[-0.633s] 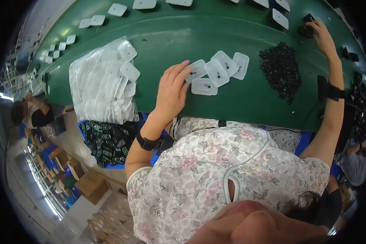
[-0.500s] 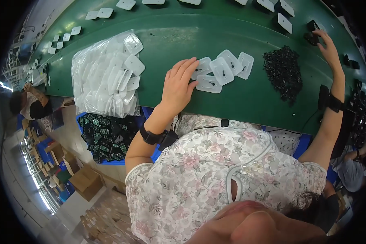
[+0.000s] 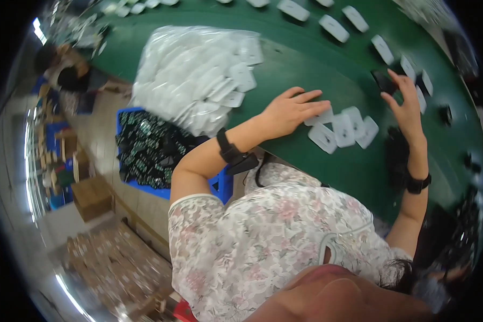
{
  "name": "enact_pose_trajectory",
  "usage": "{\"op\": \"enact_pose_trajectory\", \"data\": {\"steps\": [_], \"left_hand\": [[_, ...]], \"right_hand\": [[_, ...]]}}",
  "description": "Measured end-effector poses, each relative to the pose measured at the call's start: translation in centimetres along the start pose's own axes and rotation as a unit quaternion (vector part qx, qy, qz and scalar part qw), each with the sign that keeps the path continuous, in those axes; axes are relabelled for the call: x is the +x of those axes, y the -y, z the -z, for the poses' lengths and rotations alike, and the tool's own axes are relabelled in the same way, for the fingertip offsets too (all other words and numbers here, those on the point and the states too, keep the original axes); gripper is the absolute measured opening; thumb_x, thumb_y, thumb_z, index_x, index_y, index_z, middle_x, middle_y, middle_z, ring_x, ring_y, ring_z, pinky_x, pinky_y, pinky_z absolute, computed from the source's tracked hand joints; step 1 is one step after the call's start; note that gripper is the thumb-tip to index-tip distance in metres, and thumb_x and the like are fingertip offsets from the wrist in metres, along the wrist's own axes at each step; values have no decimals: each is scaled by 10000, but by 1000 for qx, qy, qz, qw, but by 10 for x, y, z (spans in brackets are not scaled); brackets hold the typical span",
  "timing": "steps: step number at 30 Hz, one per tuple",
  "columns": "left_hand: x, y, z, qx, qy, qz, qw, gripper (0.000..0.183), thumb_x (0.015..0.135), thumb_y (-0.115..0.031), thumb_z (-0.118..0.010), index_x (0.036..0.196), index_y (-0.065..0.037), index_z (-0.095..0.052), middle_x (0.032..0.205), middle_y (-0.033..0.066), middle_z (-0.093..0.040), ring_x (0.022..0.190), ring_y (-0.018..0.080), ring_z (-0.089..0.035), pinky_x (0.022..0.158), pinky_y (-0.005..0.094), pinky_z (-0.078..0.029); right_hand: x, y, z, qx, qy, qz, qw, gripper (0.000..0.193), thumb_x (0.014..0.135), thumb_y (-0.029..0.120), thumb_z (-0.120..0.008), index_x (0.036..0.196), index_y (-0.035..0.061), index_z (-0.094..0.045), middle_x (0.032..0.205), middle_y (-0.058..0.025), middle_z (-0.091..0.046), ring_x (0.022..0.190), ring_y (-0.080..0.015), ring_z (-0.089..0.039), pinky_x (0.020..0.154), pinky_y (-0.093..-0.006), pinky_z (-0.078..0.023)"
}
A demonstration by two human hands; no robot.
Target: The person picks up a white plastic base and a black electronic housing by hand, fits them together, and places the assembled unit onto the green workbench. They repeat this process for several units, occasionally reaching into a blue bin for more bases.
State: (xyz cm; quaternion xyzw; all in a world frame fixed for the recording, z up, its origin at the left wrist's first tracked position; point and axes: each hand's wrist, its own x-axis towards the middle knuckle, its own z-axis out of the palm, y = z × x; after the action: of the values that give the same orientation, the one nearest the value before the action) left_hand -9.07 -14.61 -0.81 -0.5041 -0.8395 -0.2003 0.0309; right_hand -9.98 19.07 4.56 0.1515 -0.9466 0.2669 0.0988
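Note:
Between the thumb and fingers of my right hand (image 3: 409, 111) is a small black box-like part (image 3: 382, 81), held just above the green table (image 3: 300, 61). My left hand (image 3: 290, 114) has its fingers stretched out, the tips resting on the leftmost of several translucent white plates (image 3: 343, 130). These rounded rectangular plates lie loosely overlapped, each with a small dark piece on it. A heap of tiny black parts (image 3: 397, 153) sits beside them, partly behind my right forearm.
A clear bag of white plates (image 3: 182, 72) lies at the left. Below it stands a blue crate (image 3: 145, 187) of dark green circuit boards (image 3: 147, 150). White-topped black units (image 3: 334, 28) line the far side. A person (image 3: 72, 70) sits at far left; cartons (image 3: 93, 197) stand on the floor.
My right hand has picked up the black part from the table's right side and brought it inward. The whole view has shifted and turned. My left hand stays at the plates.

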Motion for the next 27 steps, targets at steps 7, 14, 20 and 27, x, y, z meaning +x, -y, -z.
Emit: {"op": "enact_pose_trajectory", "data": {"steps": [7, 14, 20, 27], "left_hand": [[-31, 16, 26, 111, -10, 102, 989, 660, 791, -43, -546, 1419, -202, -418, 1459, -22, -438, 1350, 226, -385, 1022, 419, -371], [-17, 61, 38, 149, 94, -134, 975, 642, 870, -95, -485, 1467, -280, -340, 1564, -96, -240, 1418, 188, -277, 1104, 450, -289], [-13, 76, 44, 180, 128, -125, 967, 578, 892, -102, -468, 1452, -218, -387, 1532, -74, -327, 1367, 184, -368, 1059, 423, -325], [-11, 67, 48, 155, 104, -58, 981, 480, 867, -87, -497, 1340, -166, -524, 1425, 2, -464, 1300, 194, -438, 981, 358, -390]], "right_hand": [[30, 30, -33, -124, -23, 70, 989, 471, 774, 153, -731, 1206, 35, -587, 1025, -126, -517, 970, -320, -496, 856, -402, -419], [29, 30, -31, -111, 11, 31, 993, 416, 820, 162, -696, 1212, 71, -590, 1180, -109, -539, 1095, -303, -527, 921, -366, -436], [22, 28, -34, -67, 19, -10, 998, 384, 876, 143, -644, 1248, 88, -566, 1225, -113, -542, 1127, -303, -543, 949, -365, -436], [22, 21, -40, -43, 12, -13, 999, 357, 881, 121, -623, 1231, 70, -573, 1141, -135, -590, 1079, -302, -564, 941, -353, -432]]}}
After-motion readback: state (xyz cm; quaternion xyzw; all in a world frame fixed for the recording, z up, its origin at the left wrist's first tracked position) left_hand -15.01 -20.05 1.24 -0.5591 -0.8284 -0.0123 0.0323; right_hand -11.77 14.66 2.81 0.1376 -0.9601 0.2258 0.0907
